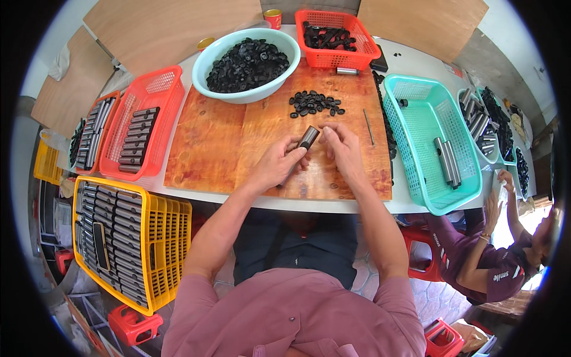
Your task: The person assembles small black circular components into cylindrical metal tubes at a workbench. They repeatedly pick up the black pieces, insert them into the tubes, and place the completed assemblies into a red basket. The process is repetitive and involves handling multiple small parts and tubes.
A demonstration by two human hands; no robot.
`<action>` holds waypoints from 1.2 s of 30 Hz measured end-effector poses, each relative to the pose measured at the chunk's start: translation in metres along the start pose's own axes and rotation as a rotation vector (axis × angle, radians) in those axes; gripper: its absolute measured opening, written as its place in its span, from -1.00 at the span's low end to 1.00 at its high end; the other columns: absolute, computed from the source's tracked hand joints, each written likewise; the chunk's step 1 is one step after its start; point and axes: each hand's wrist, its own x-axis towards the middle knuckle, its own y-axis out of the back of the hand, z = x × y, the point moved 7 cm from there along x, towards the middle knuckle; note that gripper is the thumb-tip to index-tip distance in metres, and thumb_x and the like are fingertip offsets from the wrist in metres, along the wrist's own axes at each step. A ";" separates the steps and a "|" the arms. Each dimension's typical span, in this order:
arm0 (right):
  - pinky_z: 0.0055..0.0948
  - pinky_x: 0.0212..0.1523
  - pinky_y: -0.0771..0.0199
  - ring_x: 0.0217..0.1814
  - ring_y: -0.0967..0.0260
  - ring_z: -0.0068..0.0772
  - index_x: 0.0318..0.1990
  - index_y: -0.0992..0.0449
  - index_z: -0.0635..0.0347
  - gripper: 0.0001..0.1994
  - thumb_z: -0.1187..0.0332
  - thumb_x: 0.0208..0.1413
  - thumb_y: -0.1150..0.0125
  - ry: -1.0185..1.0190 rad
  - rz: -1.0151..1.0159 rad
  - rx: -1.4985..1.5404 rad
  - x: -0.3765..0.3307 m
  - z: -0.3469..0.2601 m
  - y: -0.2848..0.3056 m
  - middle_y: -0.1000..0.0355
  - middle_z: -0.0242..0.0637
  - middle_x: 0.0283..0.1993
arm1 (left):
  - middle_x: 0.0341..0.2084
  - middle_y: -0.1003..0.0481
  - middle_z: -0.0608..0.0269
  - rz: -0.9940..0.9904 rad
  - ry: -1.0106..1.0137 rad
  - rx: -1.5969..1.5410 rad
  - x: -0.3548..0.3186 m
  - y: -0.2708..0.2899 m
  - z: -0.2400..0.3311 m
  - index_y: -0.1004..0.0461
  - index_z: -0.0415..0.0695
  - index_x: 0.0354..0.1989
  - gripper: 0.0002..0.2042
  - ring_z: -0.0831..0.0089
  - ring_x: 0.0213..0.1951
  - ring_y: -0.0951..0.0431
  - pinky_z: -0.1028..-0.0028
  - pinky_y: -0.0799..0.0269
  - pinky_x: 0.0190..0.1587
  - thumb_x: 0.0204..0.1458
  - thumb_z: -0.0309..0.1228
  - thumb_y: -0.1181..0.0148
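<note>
My left hand (277, 160) is wrapped round a grey metal tube (308, 138) with a dark end, tilted up and away over the wooden board (214, 146). Close by the tube's upper end is my right hand (345, 150), its thumb and fingers drawn together. Whatever sits between those fingertips is too small to make out. Just beyond both hands lies a loose heap of small black oval parts (315, 103). A thin metal rod (369, 127) rests on the board to the right.
Behind the board stand a pale basin (247, 95) of black parts and a red basket (333, 58). Another red basket (163, 113) holds tubes at left, above a yellow crate (169, 238) of tubes. A green basket (410, 160) stands right. A co-worker (476, 256) sits at far right.
</note>
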 end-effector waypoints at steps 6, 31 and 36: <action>-0.45 -0.40 -0.44 -0.38 -0.46 -0.50 -0.05 -0.62 0.34 -0.66 0.18 0.29 -0.24 -0.063 -0.152 -0.237 0.034 -0.017 0.007 -0.54 -0.26 -0.37 | -0.08 -0.54 -0.16 0.016 -0.368 0.814 0.022 0.007 0.040 -0.40 -0.19 0.18 -0.65 -0.15 -0.09 -0.55 0.14 -0.49 -0.01 0.24 -0.45 -0.20; -0.26 -0.13 -0.56 -0.18 -0.57 -0.20 0.00 -0.57 0.29 -0.71 0.58 0.10 -0.35 0.140 -0.138 -0.409 0.019 0.006 0.000 -0.57 -0.07 -0.18 | -0.10 -0.56 0.04 0.099 -0.754 1.187 0.015 0.000 0.032 -0.49 -0.24 0.10 -0.60 0.07 -0.05 -0.58 0.23 -0.56 0.01 0.06 -0.49 -0.35; -0.22 -0.13 -0.57 -0.17 -0.57 -0.10 -0.02 -0.54 0.29 -0.71 0.58 0.08 -0.36 0.205 -0.137 -0.469 0.009 -0.005 -0.001 -0.52 -0.06 -0.16 | -0.09 -0.56 0.03 0.094 -0.751 1.183 0.007 -0.005 0.038 -0.50 -0.25 0.09 -0.61 0.06 -0.03 -0.58 0.24 -0.55 0.03 0.07 -0.48 -0.36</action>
